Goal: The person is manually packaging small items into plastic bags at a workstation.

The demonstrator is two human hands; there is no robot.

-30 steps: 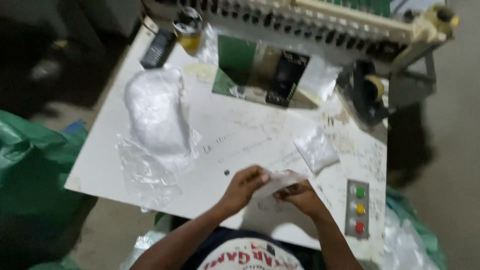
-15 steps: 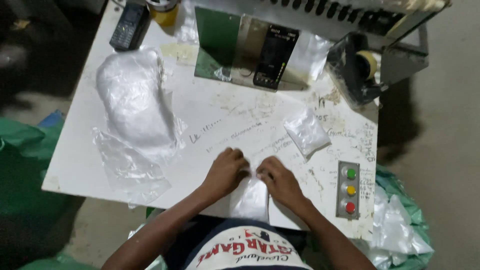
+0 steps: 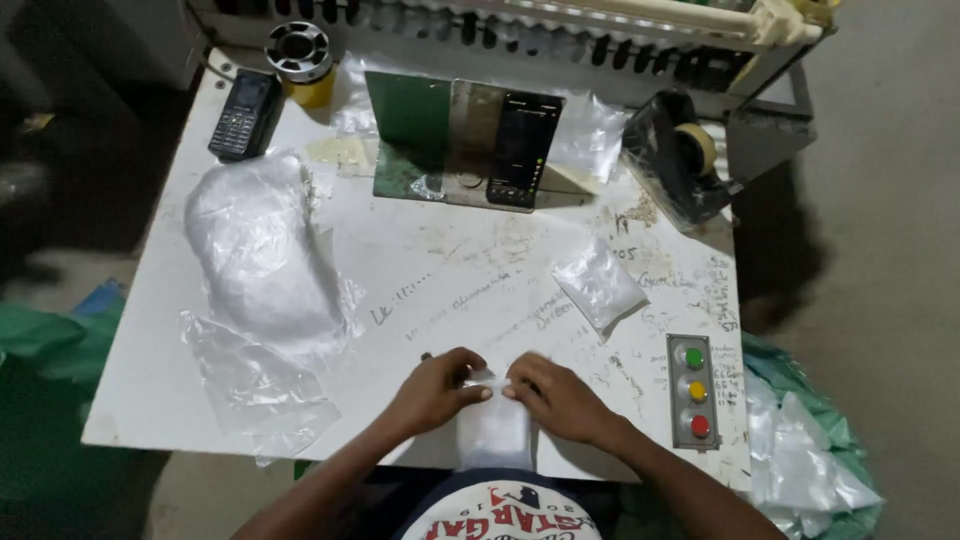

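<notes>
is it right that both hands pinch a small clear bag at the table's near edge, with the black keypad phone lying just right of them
Not quite. The head view shows the black keypad phone at the table's far left corner. Both the left hand and right hand do pinch the small clear bag at the near edge.

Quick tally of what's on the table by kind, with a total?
Clear plastic bags or packets: 4 (big pile, flat bags, small packet, one under both hands)
Phones: 2 (keypad, smartphone)
Tape dispenser: 1
Button panel: 1
Total: 8
</notes>
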